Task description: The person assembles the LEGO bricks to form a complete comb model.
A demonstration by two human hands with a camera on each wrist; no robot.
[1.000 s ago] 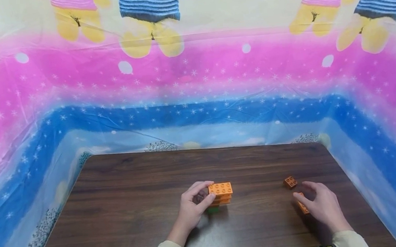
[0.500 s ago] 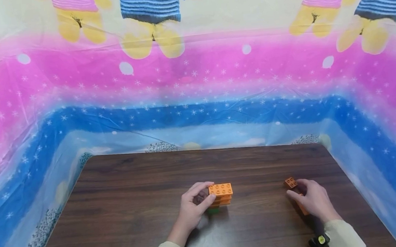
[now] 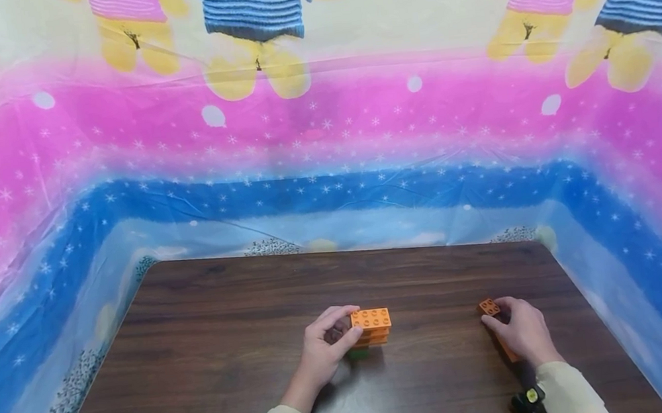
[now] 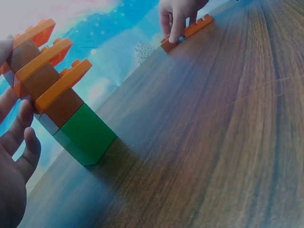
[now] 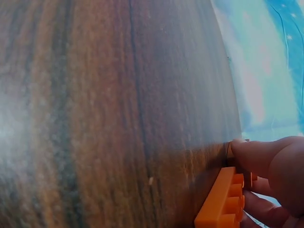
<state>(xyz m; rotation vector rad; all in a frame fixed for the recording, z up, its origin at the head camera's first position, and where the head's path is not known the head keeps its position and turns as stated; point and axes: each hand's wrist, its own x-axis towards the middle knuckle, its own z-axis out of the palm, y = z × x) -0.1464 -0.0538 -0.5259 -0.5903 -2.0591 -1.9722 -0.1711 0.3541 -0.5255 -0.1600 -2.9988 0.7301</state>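
Observation:
My left hand (image 3: 319, 347) grips the upper part of a stacked tower of toy building bricks (image 3: 370, 320), thumb and index finger at its left side. In the left wrist view, the tower has a green brick (image 4: 88, 135) at its base, with brown blocks and thin, studded orange bricks (image 4: 64, 85) alternating above. Over at the right, my right hand (image 3: 527, 332) pinches a small brown four-stud brick (image 3: 488, 307) between thumb and fingers, low at the tabletop. A long, thin orange brick (image 5: 218, 199) lies just below that hand, partly hidden by it in the head view.
The dark wood-grain table (image 3: 227, 309) has rounded far corners. A patterned cloth (image 3: 329, 187) in pink and blue surrounds it at the back and sides. Dark wrist straps (image 3: 529, 403) sit on the sleeves.
My right hand has moved left and away from me, from beside the orange brick to the brown brick, and its fingers have closed on it. The left hand stays on the tower.

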